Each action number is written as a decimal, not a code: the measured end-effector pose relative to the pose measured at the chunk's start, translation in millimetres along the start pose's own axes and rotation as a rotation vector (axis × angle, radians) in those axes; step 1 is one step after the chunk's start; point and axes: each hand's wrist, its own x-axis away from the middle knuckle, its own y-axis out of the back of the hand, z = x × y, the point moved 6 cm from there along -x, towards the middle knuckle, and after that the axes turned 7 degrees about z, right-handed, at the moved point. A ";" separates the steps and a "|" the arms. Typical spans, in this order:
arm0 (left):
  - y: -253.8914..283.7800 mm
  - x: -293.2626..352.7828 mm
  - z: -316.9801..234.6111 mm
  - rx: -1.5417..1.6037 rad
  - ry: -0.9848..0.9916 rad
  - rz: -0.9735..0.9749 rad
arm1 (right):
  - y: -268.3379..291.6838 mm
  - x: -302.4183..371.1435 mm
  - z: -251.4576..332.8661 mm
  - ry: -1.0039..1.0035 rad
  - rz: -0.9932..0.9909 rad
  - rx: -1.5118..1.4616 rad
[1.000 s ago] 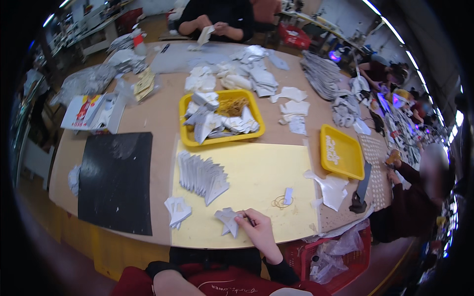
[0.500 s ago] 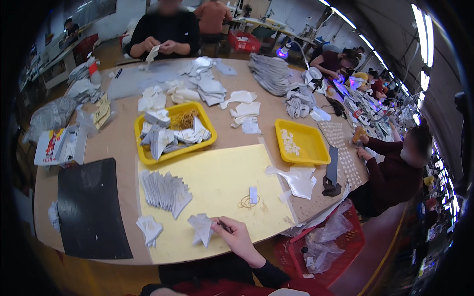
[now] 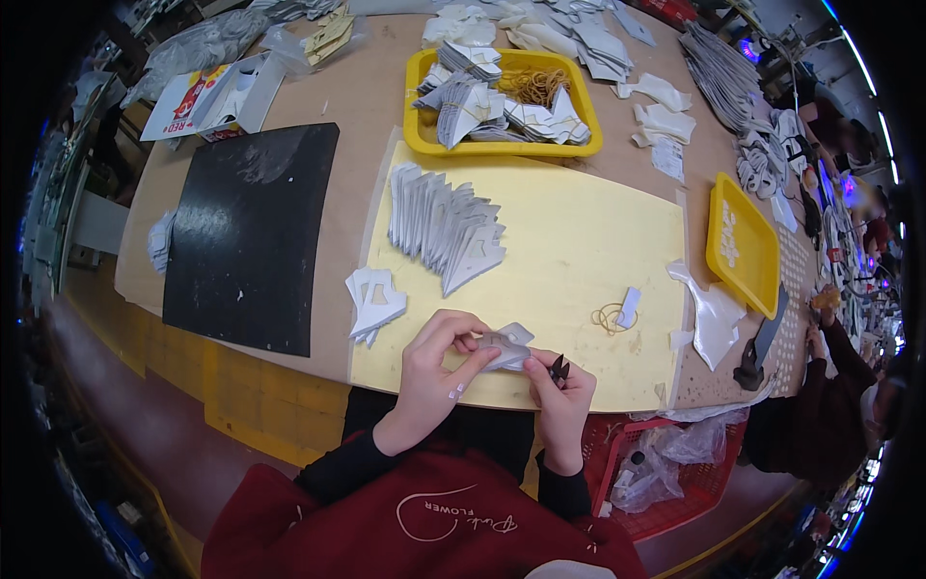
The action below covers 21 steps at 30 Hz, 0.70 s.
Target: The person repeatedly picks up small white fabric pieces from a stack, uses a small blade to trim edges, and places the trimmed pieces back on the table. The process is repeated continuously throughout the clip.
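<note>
Near the front edge of the yellow sheet, a small grey-white cut piece is held between both hands. My left hand pinches its left side with thumb and fingers. My right hand grips the right side and also holds a small dark pointed tool, which looks like thread snips. Beyond the hands lies a fanned row of grey cut pieces. A smaller pile of white-grey pieces lies left of it. Rubber bands and a pale tag rest to the right.
A yellow tray with cut pieces and rubber bands stands at the back; another yellow tray is at right. A black mat and an open box lie left. A red crate stands below the table; a co-worker is at far right.
My left hand has come up to the piece, and both hands now hold it, where only the right did before. The head view has tilted down and shifted left.
</note>
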 end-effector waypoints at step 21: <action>-10.5 0.2 -9.5 0.255 0.037 0.313 | -10.5 -10.6 21.5 0.101 0.148 0.093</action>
